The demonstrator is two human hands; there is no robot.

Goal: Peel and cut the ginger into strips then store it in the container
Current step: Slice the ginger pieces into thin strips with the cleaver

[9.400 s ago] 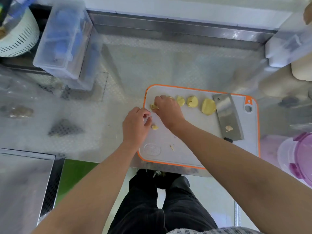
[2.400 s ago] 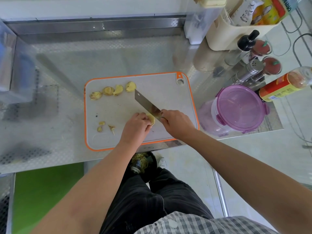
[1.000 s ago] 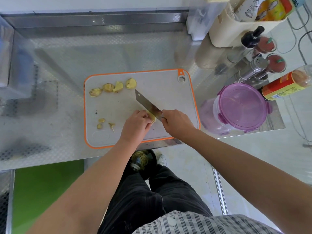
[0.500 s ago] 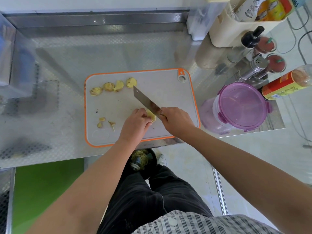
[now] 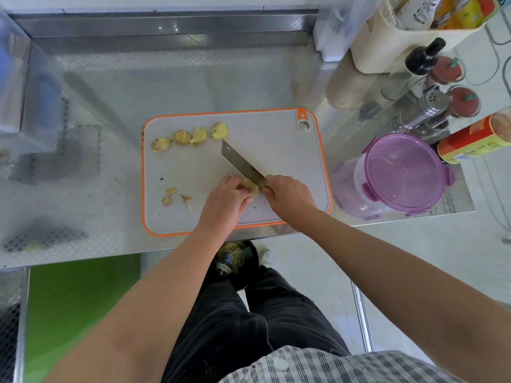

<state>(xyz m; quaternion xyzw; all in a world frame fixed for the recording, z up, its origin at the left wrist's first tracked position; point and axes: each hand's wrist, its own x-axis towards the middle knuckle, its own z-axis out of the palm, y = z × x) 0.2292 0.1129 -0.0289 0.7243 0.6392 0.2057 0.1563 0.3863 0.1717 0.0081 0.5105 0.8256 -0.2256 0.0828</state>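
Note:
A white cutting board with an orange rim lies on the steel counter. My left hand grips a ginger piece near the board's front. My right hand holds the handle of a cleaver, its blade resting against that piece and pointing away to the left. Several peeled ginger chunks line the board's far left. Small ginger scraps lie at the front left. A round container with a purple lid stands to the right of the board.
Bottles, a steel shaker and a red-labelled jar crowd the back right. A cream holder stands behind them. A clear plastic box sits far left. The counter's front edge runs just below the board.
Since 9.4 s ago my right hand has taken up the cleaver and brought it to the ginger piece in my left hand. In the last second the blade shifted only slightly.

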